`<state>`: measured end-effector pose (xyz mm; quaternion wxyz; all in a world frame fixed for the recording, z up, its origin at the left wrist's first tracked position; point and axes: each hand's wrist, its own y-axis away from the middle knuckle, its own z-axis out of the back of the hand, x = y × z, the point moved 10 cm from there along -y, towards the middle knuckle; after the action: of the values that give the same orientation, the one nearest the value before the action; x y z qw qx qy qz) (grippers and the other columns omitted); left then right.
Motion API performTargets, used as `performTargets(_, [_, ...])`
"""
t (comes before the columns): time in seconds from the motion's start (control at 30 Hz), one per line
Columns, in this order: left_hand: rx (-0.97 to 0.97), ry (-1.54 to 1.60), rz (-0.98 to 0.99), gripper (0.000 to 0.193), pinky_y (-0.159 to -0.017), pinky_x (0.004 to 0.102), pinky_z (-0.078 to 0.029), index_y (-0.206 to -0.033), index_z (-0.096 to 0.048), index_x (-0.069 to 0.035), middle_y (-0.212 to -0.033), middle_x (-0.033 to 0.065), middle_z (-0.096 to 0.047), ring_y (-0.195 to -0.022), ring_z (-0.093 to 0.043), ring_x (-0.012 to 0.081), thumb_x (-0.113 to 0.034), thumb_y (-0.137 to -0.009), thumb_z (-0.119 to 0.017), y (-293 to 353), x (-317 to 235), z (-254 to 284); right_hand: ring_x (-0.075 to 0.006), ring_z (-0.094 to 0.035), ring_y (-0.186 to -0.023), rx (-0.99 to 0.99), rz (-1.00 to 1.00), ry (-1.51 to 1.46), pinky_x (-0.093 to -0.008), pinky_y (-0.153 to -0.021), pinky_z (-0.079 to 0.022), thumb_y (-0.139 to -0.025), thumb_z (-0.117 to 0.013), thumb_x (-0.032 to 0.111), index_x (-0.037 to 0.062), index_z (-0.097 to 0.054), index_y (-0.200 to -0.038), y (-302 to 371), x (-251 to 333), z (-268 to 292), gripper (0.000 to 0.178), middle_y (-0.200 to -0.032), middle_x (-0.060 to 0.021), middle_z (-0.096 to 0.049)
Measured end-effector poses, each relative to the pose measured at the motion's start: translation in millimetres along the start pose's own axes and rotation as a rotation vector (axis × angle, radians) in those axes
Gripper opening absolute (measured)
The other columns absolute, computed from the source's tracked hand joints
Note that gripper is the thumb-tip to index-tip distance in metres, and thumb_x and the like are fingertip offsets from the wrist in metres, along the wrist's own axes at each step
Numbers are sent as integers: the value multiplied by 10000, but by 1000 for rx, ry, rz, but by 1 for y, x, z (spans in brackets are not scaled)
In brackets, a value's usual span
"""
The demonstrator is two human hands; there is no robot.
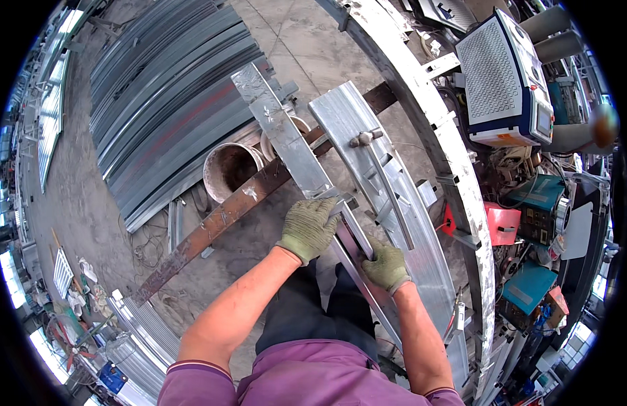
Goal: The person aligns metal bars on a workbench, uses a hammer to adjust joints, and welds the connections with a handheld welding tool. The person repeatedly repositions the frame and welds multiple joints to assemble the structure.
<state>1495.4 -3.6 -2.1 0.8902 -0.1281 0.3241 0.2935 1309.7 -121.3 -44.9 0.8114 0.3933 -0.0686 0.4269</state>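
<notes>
A long silvery metal channel (354, 252) runs from in front of me down past my right side. My left hand (309, 231), in a green knit glove, is closed around its far end, where it meets a flat galvanized metal bar (281, 128) pointing away from me. Farther along the channel, my right hand (386, 266), gloved alike, grips its right edge; some fingertips are hidden. To the right, a hammer (389, 189) lies on a wide metal beam (347, 122), its head at the far end. A rusty steel beam (222, 215) crosses under the bar and the wide beam.
White buckets (215, 172) stand on the floor behind the rusty beam. Stacked metal profiles (171, 101) cover the floor at far left. A long pale steel rail (456, 155) curves along the right, with a white-and-blue machine (493, 74) and teal boxes (527, 284) beyond it.
</notes>
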Motion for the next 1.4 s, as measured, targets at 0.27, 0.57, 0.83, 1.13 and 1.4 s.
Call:
performTargets(0.27, [295,10,12,542,-1165,508,-461,-1402,-685,-42,-1396,223,-698,-1345,-609,414,-358,-969,-763,-10,16,-9,-468,-718,-1092,-19,20,-55,-570,-959,-561,-919,-715,341,123,-702,-1355,-1,8,6,487,-1189,-222,-765])
performTargets(0.57, [-75,146,254,918,-1258,497,-377,-1536,-530,-4,-1570,249,-538,-1478,-491,435,-437,-820,-910,40,14,4,-475,-726,-1020,-221,127,-121,-544,-883,-582,-899,-760,305,147,-750,-1274,0,6,7,407,-1103,-226,-769])
performTargets(0.83, [-279,185,293,703,-1239,504,-377,-1457,-575,-55,-1498,219,-569,-1423,-516,427,-187,-823,-848,38,12,-18,-463,-738,-940,-148,132,-58,-570,-845,-578,-916,-724,354,173,-737,-1304,-3,7,4,428,-1012,-201,-782])
performTargets(1.13, [-196,50,254,582,-1164,508,-424,-1355,-637,-67,-1447,182,-608,-1373,-557,400,-198,-812,-802,31,5,-4,-454,-752,-906,-31,50,-68,-563,-856,-585,-922,-715,390,210,-717,-1372,-5,-8,-6,485,-922,-196,-785])
performTargets(1.4, [-196,107,152,575,-1176,531,-407,-1387,-644,-61,-1441,178,-624,-1336,-580,398,-163,-829,-738,22,-2,-12,-439,-753,-1016,-26,-4,-71,-529,-924,-583,-937,-719,431,147,-694,-1399,2,6,6,542,-1110,-228,-780])
